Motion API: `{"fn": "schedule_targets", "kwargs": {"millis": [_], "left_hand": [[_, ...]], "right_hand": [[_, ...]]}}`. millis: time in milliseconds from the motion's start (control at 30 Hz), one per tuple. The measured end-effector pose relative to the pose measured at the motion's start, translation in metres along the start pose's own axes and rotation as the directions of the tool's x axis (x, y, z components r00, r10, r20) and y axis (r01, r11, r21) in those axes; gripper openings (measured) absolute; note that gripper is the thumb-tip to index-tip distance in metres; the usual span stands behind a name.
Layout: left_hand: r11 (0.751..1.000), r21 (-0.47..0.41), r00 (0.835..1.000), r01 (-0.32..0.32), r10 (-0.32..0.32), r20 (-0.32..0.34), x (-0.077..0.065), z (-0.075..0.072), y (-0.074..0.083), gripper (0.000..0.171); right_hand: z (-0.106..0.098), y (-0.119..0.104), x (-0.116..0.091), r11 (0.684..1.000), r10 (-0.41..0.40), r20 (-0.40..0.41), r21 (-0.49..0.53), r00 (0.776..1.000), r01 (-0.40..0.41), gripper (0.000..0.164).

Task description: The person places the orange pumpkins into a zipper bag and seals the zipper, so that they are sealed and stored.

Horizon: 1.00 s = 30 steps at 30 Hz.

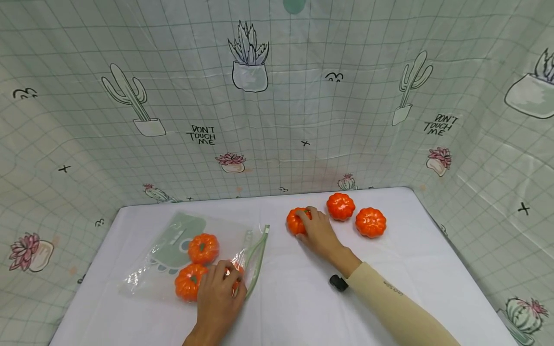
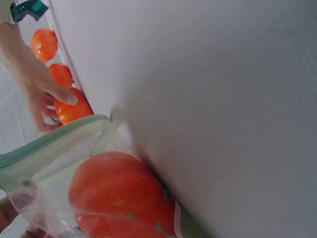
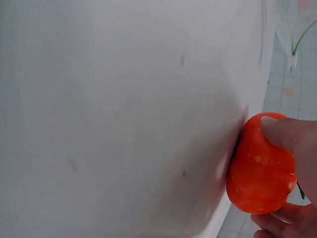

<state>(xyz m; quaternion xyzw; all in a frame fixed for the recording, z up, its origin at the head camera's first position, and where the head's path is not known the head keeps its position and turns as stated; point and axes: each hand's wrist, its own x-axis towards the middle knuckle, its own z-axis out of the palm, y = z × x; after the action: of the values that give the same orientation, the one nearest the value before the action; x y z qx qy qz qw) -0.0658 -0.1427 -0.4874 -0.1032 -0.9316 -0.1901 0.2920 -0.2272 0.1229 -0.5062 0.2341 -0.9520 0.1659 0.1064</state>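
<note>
A small ribbed orange pumpkin [image 1: 296, 222] sits toward the back middle of the white table. My right hand [image 1: 318, 233] grips it, thumb on one side and fingers on the other; the right wrist view shows the thumb pressed on the glossy pumpkin [image 3: 261, 168]. At the left lies a clear zip bag [image 1: 160, 283] with a green zip edge and a printed green figure. Inside are three pumpkins, one at the back [image 1: 203, 248], another at the front left and a third near the mouth. My left hand [image 1: 220, 293] holds the bag near its mouth, fingers bent over the third pumpkin [image 2: 116, 196], partly hiding it.
Two more pumpkins stand right of my right hand, one farther back [image 1: 340, 206] and one to its right [image 1: 371, 222]. A small black device [image 1: 338, 283] is beside the right sleeve [image 1: 389, 298]. A patterned grid curtain [image 1: 277, 115] hangs behind the table [image 1: 294, 307].
</note>
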Motion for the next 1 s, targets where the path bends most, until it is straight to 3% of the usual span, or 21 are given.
{"fn": "schedule_targets", "kwargs": {"millis": [167, 467, 733, 1000], "left_hand": [[1.000, 0.007, 1.000, 0.018, -0.019, 0.025, 0.000, 0.000, 0.000, 0.019], [0.999, 0.019, 0.997, 0.045, -0.046, 0.065, 0.000, 0.000, 0.001, 0.019], [0.999, 0.021, 0.998, 0.033, -0.034, 0.054, 0.001, 0.000, 0.000, 0.020], [0.999, -0.021, 1.000, -0.024, 0.024, -0.014, 0.000, 0.002, -0.002, 0.018]], "right_hand": [[-0.002, -0.022, -0.016, 0.995, -0.096, -0.038, 0.034, 0.995, 0.097, 0.061], [-0.008, -0.061, -0.048, 0.957, -0.283, -0.073, 0.042, 0.956, 0.286, 0.061], [-0.005, -0.084, -0.066, 0.926, -0.372, -0.079, 0.042, 0.925, 0.376, 0.063], [0.006, -0.100, -0.071, 0.917, -0.390, -0.076, 0.056, 0.918, 0.395, 0.061]]}}
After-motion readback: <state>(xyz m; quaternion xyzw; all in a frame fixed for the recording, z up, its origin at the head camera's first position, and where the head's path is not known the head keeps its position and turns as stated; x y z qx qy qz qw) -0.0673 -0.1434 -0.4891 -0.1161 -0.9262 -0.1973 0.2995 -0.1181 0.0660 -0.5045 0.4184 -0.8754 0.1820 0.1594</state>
